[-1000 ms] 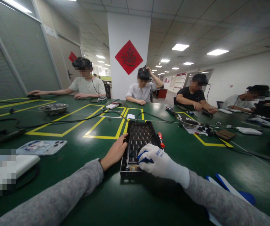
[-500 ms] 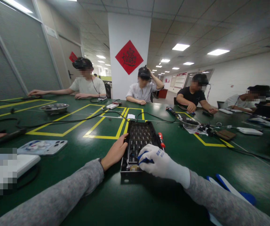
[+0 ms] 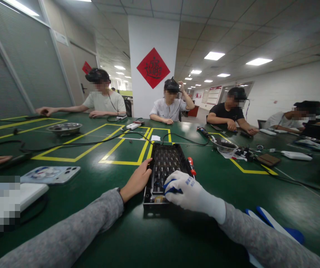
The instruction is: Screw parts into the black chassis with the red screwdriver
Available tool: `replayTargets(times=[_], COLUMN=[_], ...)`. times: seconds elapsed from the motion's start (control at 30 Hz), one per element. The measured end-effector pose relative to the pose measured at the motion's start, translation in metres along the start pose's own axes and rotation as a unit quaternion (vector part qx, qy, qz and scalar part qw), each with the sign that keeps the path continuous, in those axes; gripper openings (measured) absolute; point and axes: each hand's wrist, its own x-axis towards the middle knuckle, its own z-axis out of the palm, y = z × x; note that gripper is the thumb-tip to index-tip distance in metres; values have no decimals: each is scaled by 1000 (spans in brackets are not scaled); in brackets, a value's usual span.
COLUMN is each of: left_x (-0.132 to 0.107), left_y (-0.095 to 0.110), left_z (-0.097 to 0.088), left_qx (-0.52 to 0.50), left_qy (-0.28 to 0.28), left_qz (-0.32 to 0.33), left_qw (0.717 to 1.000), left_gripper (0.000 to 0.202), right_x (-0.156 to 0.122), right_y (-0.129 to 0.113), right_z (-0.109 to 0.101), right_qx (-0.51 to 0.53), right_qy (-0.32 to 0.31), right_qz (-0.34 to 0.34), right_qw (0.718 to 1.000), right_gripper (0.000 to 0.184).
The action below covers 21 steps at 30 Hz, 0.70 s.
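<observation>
A long black case (image 3: 188,163) lies in front of me, with rows of small metal-tipped pieces inside. My left hand (image 3: 137,180) is bare and grips the case's left edge, thumb and fingers against its side. Over the near right part of the case, my right hand (image 3: 184,190) wears a white glove with a blue palm. Its fingers are curled and pinched down into the case; whatever they hold is hidden. A red-handled screwdriver (image 3: 191,166) lies against the case's right side.
Blue-and-white gloves (image 3: 277,225) lie by my right forearm. A phone (image 3: 51,175) rests at the left. Metal bowls (image 3: 65,128) stand farther off. Black cables (image 3: 93,142) and yellow tape cross the green table (image 3: 93,238). Several people sit around it.
My hands and the case stay almost in place. Across the table, a person's raised hand shifts slightly at the head, and a person in black at the right moves an arm a little.
</observation>
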Motion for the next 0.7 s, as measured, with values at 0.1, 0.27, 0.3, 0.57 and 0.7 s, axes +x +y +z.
replayTargets(times=[0.1,0.27,0.3,0.57,0.7], left_x=[0,0,0,1,1], left_y=[0,1,2,0,-1], left_z=[0,0,0,1,1], left_qx=[-2,-3,-3,1,-2], left_qy=[1,-1,-2,0,0], left_qz=[3,-2,-3,1,4], left_qw=[1000,1000,1000,1000,1000], left_gripper=[52,52,52,52,52], right_x=[0,0,0,1,0], right_y=[-2,-3,-3,0,0], right_z=[-1,-3,-3,1,1], right_qx=[4,3,2,-1,1], right_qy=[-6,-7,-7,-1,3], right_qz=[-1,5,5,-3,2], right_qw=[1000,1000,1000,1000,1000], right_gripper=[12,12,12,13,14])
